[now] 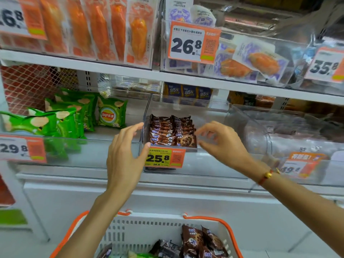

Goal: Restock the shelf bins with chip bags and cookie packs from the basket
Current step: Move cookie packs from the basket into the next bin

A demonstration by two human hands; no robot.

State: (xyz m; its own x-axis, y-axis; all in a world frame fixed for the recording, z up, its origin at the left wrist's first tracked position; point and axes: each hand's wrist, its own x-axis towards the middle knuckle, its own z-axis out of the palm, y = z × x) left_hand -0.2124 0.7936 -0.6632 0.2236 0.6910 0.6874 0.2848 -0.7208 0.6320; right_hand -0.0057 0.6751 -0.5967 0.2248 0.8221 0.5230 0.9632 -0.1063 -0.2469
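**Both hands at the cookie bin, nothing held**

The landmark is the clear plastic shelf bin [188, 161] in the middle of the lower shelf, marked by a yellow-and-orange price tag reading 25.8 [164, 157] on its front wall. Inside it, pushed to its left side, two rows of brown cookie packs with chocolate-chip pictures [172, 131] stand stacked front to back; the right part of the bin shows bare plastic.

The left hand [126, 151] is raised just left of this bin, fingers straight and spread, its thumb tip touching or nearly touching the bin's front left corner above the price tag. It grips nothing. The right hand [221, 141] hovers at the bin's front rim just right of the cookie packs, fingers loosely bent and apart, holding nothing; it is motion-blurred. A red cord bracelet with a gold bead [267, 175] sits on that wrist.

Left of the cookie bin, a neighbouring clear bin holds green Lay's chip bags [74, 116], some upright, some leaning. Below the cookie bin, at the bottom of the view, a white plastic basket with orange handles [141, 233] carries more brown cookie packs [201, 243] and a bit of green packaging. On the shelf above the cookie bin stand orange-printed snack packets [96, 27] and a price tag reading 26.8 [193, 43].
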